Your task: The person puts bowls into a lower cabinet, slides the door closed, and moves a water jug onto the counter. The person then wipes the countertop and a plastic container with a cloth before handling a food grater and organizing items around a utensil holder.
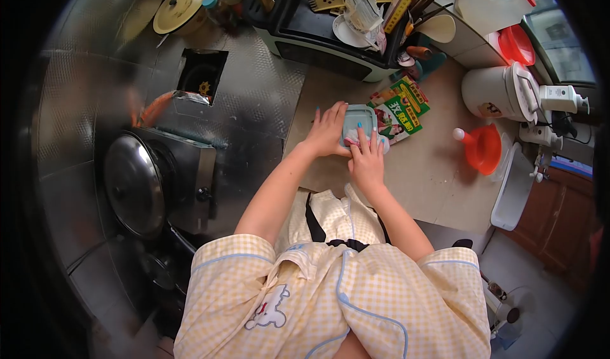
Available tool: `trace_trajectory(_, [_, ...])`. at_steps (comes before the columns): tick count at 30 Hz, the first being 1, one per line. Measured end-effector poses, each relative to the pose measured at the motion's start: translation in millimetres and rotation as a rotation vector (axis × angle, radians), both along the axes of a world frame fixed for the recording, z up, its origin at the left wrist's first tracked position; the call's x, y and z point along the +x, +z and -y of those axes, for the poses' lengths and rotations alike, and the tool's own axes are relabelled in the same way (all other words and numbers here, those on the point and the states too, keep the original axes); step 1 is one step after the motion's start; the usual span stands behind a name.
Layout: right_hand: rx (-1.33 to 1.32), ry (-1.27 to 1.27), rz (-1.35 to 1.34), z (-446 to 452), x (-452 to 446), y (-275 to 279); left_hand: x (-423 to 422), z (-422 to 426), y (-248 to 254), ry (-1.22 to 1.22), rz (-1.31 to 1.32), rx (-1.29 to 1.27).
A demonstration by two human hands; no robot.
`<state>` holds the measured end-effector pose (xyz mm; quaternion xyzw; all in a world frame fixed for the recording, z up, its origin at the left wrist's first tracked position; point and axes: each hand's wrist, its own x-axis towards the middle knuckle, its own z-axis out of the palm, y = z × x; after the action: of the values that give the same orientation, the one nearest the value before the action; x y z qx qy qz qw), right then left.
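Note:
A pale blue-green plastic container [360, 115], rectangular with rounded corners, lies on the beige counter in front of me. My left hand [327, 132] holds it along its left side, thumb at the near corner. At the near end of the container, my right hand [367, 162] presses a crumpled pink and white cloth [384, 143] with its fingers stretched over it. Most of the cloth is hidden under those fingers. Just beyond, to the right, lie green and yellow printed packets [403, 112] with Chinese characters.
At left are a stove with a lidded pan [133, 184] and a steel-clad surface. A black appliance [318, 44] stands at the back, loaded with dishes and utensils. An orange-red ladle-like scoop [484, 150], a white bucket [492, 93] and a white basin [512, 190] are at right.

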<state>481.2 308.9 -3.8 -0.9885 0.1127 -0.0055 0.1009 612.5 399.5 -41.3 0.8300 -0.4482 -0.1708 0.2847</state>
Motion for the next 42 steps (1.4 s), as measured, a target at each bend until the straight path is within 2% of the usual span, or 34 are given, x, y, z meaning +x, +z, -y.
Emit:
trace_trajectory(1, [0.000,-0.002,0.001,1,3,-1,0,0,-5,-0.001,0.023,0.018])
trace_trajectory(3, [0.193,-0.012,0.385,6,14,-5,-1,0,-5,-0.005,0.046,0.035])
trace_trajectory(4, [0.192,-0.011,0.384,7,16,-8,-1,-1,-1,-0.005,0.017,0.024])
trace_trajectory(6, [0.198,-0.054,0.553,8,18,-22,-1,0,3,0.001,-0.013,0.013])
trace_trajectory(10, [0.233,-0.028,0.583,14,20,-36,-1,-1,3,0.008,-0.020,0.004])
trace_trajectory(12, [0.412,-0.078,0.679,15,24,-32,-1,0,3,0.004,-0.020,0.005])
trace_trajectory(15, [0.311,-0.176,0.586,15,35,-17,-2,0,2,0.011,-0.029,0.017])
trace_trajectory(18, [0.251,-0.132,0.620,26,54,-21,-1,0,1,0.002,-0.038,-0.009])
trace_trajectory(20, [0.294,-0.148,0.664,25,60,-23,-1,-1,1,-0.001,-0.039,-0.007])
trace_trajectory(23, [0.296,0.001,0.551,19,43,-28,-4,0,-2,0.038,0.017,-0.024])
trace_trajectory(26, [0.285,0.034,0.544,9,24,-27,-2,1,4,0.017,0.036,0.019])
trace_trajectory(30, [0.359,0.005,0.446,13,30,-22,-1,1,4,0.012,-0.001,0.024])
trace_trajectory(36, [0.307,-0.070,0.521,20,77,-26,2,-2,6,0.006,-0.046,-0.031])
trace_trajectory(42, [0.382,-0.057,0.362,13,31,-20,3,2,7,-0.018,-0.009,0.003])
